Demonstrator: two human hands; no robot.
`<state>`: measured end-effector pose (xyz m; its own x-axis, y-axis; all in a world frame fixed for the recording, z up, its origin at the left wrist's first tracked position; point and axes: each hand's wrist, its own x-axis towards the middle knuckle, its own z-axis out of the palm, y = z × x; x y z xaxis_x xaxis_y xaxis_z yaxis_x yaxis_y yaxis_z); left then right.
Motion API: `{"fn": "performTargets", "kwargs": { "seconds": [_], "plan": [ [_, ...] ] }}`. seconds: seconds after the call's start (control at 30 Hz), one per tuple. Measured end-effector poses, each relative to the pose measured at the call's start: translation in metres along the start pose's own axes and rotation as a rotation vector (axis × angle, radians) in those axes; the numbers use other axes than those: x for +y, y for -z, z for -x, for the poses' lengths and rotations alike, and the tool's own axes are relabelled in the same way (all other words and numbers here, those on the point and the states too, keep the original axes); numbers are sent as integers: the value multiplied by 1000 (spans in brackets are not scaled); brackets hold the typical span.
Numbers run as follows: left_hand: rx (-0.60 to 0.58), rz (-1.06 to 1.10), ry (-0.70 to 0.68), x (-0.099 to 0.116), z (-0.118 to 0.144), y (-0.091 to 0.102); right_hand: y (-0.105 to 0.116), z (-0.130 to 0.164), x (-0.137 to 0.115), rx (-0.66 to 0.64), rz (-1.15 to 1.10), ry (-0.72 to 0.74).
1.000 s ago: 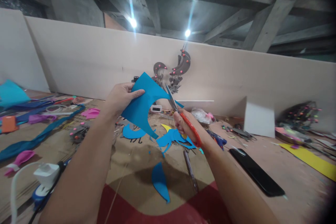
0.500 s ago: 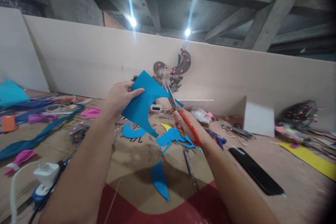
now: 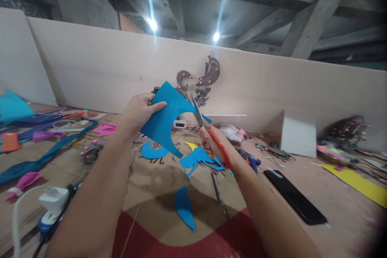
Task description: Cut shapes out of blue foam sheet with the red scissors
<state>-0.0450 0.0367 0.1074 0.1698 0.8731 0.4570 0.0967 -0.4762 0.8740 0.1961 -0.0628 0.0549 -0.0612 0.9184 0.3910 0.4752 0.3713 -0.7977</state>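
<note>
The one blue foam sheet (image 3: pixel 165 119) is held up in mid-air by the left hand (image 3: pixel 139 111), thumb and fingers pinched on its left edge, while the right hand (image 3: pixel 210 139) grips one pair of red-handled scissors (image 3: pixel 211 135), blades slightly parted at the sheet's right edge. Held by one edge only, the sheet may flex and the cut stray. Below lie about four blue offcuts (image 3: pixel 184 207) and, right, one black phone (image 3: pixel 294 198).
</note>
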Motion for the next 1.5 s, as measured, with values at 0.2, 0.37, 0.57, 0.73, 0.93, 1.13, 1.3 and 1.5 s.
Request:
{"fn": "performTargets", "kwargs": {
  "seconds": [0.2, 0.37, 0.57, 0.73, 0.93, 1.13, 1.3, 1.5],
  "plan": [
    [-1, 5, 7, -1, -1, 1, 0, 1, 3, -3, 18, 1],
    [0, -13, 4, -3, -3, 3, 1, 1, 0, -2, 34, -5],
    [-2, -22, 18, 2, 0, 4, 3, 1, -5, -12, 38, -4],
    [-16, -24, 6, 3, 1, 5, 3, 2, -1, -7, 31, -19],
    [-30, -8, 7, -1, -1, 7, 4, 2, 2, 1, 56, 2],
    [-37, 4, 7, -3, -3, 9, 7, 0, 0, -26, 120, 6],
    [-33, 4, -11, -5, -4, 9, 7, 0, 0, -15, 143, 11],
    [-13, -14, -24, -3, -4, 8, 6, 1, -3, -20, 137, 39]
  ]
}}
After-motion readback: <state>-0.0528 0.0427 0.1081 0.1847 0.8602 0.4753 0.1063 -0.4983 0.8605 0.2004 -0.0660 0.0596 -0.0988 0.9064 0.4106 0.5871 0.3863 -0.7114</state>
